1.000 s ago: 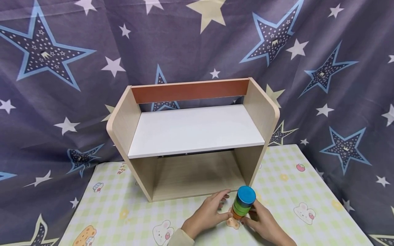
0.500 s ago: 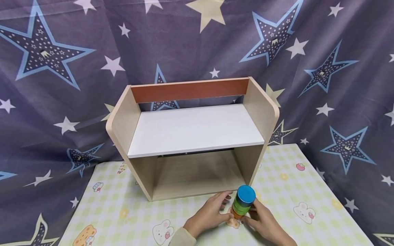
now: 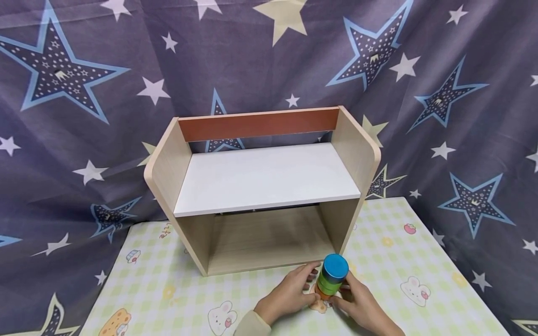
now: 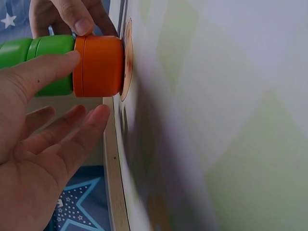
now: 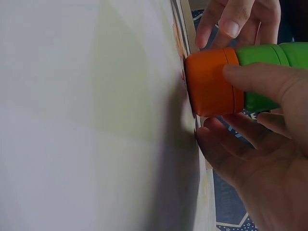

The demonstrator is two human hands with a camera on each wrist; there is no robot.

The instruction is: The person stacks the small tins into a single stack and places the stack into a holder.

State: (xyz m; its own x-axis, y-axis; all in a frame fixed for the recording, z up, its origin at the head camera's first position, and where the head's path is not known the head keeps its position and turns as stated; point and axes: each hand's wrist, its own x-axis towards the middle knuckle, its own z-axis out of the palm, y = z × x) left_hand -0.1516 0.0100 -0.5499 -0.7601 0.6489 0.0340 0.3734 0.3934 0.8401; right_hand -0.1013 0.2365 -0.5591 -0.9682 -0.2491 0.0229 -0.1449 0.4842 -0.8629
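A stack of small round tins stands upright on the tablecloth in front of the shelf: a shiny blue tin (image 3: pixel 336 267) on top, green (image 3: pixel 328 284) in the middle, orange (image 4: pixel 103 67) at the bottom. From the right side my right hand (image 3: pixel 362 303) holds the low part of the stack; its thumb lies on the orange tin in the right wrist view, with the fingers around the far side. My left hand (image 3: pixel 290 292) is at the stack's left, thumb at the orange tin, the other fingers spread apart from it.
Right behind the stack is a wooden two-level shelf (image 3: pixel 269 177) with a white upper board and a brown back rail. A green checked tablecloth (image 3: pixel 147 289) covers the table. A dark star-patterned curtain (image 3: pixel 252 65) hangs behind and beside it.
My left hand has shifted slightly to the right, closer to the stack. The stack and my right hand stay almost in place.
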